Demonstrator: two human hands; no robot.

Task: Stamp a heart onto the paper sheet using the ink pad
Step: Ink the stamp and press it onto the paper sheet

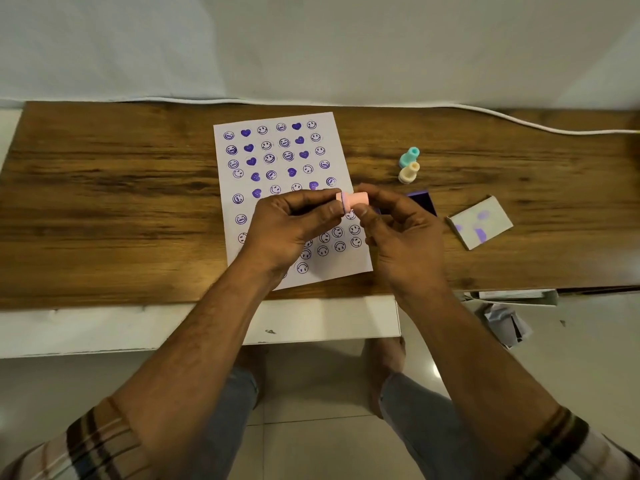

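A white paper sheet [284,157] lies on the wooden table, covered with several purple heart and smiley prints. Above its lower right part both hands hold a small pink stamp [355,199] lying sideways. My left hand [294,226] pinches its wider end with the fingertips. My right hand [398,230] grips the narrower end between thumb and fingers. The purple ink pad [423,202] sits open on the table just behind my right hand, mostly hidden by it.
A teal stamp [409,156] and a cream stamp [409,172] lie right of the sheet. The ink pad's grey lid [479,221], smeared with purple, rests further right. A white cable [519,121] runs along the table's back edge. Papers lie below the table's right edge.
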